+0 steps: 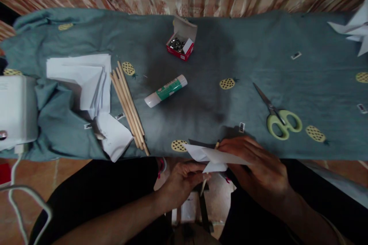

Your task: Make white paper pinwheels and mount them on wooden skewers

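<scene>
With left hand [182,183] and right hand [258,170], holding folded white paper [214,156] by the edge of the cloth [198,118], well short of the glue stick [166,91]

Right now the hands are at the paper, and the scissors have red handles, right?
Not red: the head view shows green handles on the scissors. The left hand and right hand are at the paper, as you said.
</scene>
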A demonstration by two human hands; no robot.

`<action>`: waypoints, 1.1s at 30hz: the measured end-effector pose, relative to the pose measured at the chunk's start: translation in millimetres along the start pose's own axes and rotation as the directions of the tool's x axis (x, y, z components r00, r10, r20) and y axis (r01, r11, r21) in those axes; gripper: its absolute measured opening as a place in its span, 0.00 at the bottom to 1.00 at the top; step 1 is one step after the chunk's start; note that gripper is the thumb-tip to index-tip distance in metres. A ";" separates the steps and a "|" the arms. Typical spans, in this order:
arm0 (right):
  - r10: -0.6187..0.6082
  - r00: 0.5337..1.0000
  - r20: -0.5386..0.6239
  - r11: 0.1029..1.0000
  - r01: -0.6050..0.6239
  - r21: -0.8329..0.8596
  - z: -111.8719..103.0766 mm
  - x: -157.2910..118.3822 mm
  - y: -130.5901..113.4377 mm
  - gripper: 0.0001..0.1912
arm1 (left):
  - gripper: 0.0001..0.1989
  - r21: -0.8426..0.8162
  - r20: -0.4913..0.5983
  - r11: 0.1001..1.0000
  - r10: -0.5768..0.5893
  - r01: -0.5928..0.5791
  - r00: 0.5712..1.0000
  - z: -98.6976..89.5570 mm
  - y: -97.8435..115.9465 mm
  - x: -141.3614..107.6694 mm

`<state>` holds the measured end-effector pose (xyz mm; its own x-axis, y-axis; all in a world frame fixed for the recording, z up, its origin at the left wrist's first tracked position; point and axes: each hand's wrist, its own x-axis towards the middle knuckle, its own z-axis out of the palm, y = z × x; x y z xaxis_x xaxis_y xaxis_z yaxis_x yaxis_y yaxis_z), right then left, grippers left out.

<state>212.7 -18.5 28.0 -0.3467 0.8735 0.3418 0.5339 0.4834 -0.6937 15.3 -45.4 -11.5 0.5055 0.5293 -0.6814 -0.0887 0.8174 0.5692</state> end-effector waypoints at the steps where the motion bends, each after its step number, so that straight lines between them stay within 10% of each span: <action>1: 0.006 1.000 0.003 1.000 -0.006 -0.002 0.0 0.0 0.0 0.18 | 0.21 0.005 0.005 1.000 0.000 0.000 1.000 0.1 0.5 -0.2; 33: 0.007 1.000 -0.002 1.000 -0.007 -0.009 -1.0 1.1 -2.2 0.18 | 0.18 -0.011 -0.003 1.000 -0.028 0.028 1.000 3.0 6.9 -1.4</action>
<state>212.0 -18.5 30.5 -0.3411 0.8771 0.3381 0.5432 0.4775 -0.6907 16.5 -41.2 -5.2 0.5049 0.5070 -0.6986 -0.0843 0.8344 0.5447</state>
